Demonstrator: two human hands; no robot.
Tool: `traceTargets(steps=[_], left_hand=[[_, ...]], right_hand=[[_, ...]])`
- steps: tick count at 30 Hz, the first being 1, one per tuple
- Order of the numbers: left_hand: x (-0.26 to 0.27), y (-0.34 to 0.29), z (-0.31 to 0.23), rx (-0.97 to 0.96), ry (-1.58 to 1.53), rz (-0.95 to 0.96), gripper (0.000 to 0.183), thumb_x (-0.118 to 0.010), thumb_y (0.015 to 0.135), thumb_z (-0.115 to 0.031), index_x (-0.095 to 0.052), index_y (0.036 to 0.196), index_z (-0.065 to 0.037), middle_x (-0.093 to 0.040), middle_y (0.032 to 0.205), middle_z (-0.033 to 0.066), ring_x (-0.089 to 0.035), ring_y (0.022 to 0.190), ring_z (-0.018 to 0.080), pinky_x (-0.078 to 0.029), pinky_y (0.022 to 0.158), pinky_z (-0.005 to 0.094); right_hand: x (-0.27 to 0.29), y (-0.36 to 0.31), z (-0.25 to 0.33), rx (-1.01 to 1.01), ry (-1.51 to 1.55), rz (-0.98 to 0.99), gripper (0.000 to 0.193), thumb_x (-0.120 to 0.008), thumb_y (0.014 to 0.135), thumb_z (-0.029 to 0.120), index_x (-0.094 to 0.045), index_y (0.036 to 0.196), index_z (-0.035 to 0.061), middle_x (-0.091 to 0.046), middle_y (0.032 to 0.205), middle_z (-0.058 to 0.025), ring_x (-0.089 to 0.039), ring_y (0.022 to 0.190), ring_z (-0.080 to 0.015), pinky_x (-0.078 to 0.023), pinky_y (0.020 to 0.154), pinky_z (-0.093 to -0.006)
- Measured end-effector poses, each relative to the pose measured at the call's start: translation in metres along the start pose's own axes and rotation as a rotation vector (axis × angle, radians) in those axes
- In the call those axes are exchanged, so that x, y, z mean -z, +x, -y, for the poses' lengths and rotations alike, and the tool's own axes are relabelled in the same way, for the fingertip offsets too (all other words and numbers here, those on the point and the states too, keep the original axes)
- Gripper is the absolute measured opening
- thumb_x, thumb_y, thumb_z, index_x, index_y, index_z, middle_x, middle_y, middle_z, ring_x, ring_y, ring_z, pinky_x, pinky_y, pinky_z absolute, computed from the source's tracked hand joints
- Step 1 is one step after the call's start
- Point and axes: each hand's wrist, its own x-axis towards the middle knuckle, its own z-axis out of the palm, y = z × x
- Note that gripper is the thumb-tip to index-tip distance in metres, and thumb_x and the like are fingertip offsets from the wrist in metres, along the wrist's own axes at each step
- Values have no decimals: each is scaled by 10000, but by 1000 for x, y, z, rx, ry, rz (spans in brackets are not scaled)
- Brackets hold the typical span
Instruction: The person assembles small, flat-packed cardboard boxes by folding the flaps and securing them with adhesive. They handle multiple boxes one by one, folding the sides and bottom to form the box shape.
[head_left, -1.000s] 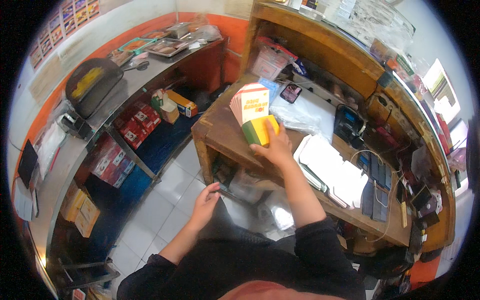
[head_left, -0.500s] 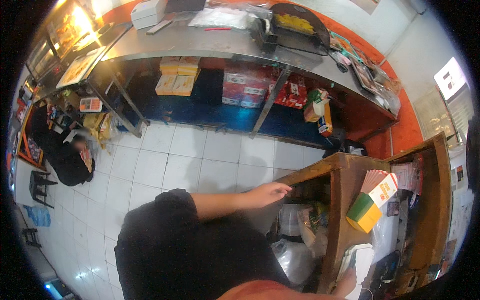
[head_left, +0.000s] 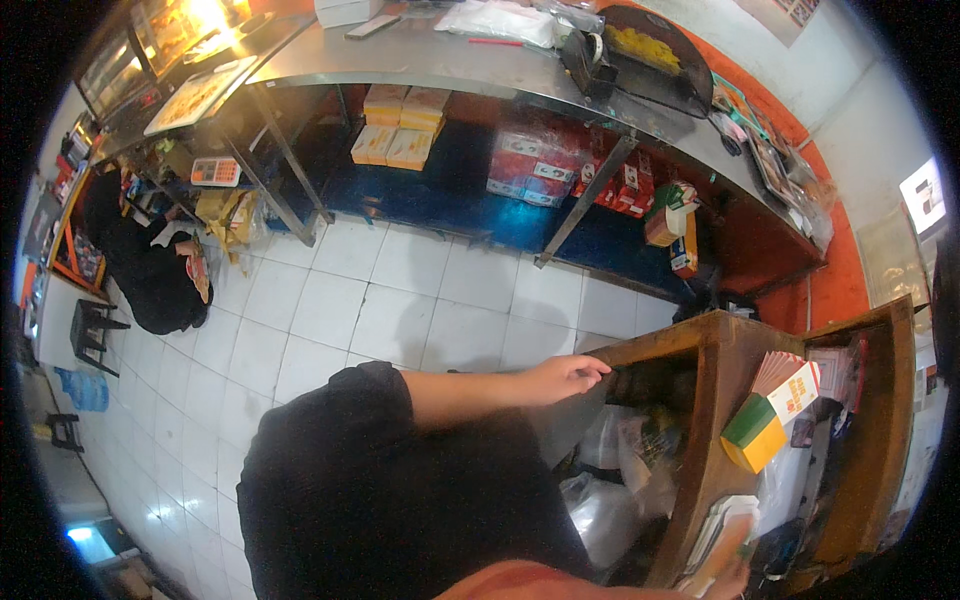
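Shifted since a second ago: right hand [head_left: 733, 580], off the carton stack [head_left: 757, 445] and onto the white cards [head_left: 712, 535] at the near end of the wooden desk [head_left: 740, 350]. It is blurred; from where I stand, I can't tell whether its fingers are closed on a card. Left hand [head_left: 572, 381]: just beside the desk's open side, fingers loosely bent and parted; contact with the wood, unclear. Carton stack: yellow, green and white, fanned at one end, lying on the desk past the cards. Phone [head_left: 803, 430]: dark, on the desk beside the cartons. Plastic bags [head_left: 605, 515]: clear, in the desk's lower space. Metal counter [head_left: 400, 62]: across the white floor tiles [head_left: 330, 305] from the desk. Yellow boxes [head_left: 400, 135], red boxes [head_left: 540, 168]: under that counter, facing the desk. Another person [head_left: 150, 260]: dark clothes, crouched well apart from the desk. Stool [head_left: 92, 335]: dark, well apart from the desk, near that person.
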Motion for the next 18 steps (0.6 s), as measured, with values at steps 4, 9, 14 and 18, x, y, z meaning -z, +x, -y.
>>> traceTargets(steps=[4, 9, 14, 18], left_hand=[[-3, -2, -23, 41, 82, -22, 346, -546, 907, -184, -520, 1243, -108, -592, 1064, 67, -548, 785, 116, -478, 746, 284], [-36, -10, -88, -390, 243, 211, 394, -610, 869, -220, -512, 1233, -106, -582, 1096, 96, -598, 807, 155, -497, 724, 314], [-76, -12, -79, -412, 363, 366, 363, -624, 861, -257, -520, 1143, -54, -549, 1078, 131, -592, 935, 232, -514, 742, 333], [-62, -14, -85, -187, 168, 347, 324, -635, 855, -268, -549, 1035, -13, -554, 970, 140, -621, 795, 259, -526, 654, 342]], right_hand=[[56, -41, 49, 132, 148, -158, 267, -532, 916, 204, -603, 1048, -17, -637, 929, -160, -603, 821, -233, -490, 708, -340], [57, -112, 115, 221, 315, 190, 256, -528, 920, 192, -594, 1050, -18, -629, 977, -157, -599, 859, -223, -491, 727, -337], [-15, -165, 206, 674, 0, 367, 210, -550, 859, 59, -530, 1066, 32, -601, 976, -226, -581, 926, -410, -467, 753, -406], [-59, -159, 212, 587, 295, 317, 145, -556, 832, 29, -583, 975, 18, -602, 979, -180, -593, 894, -313, -453, 763, -356]])
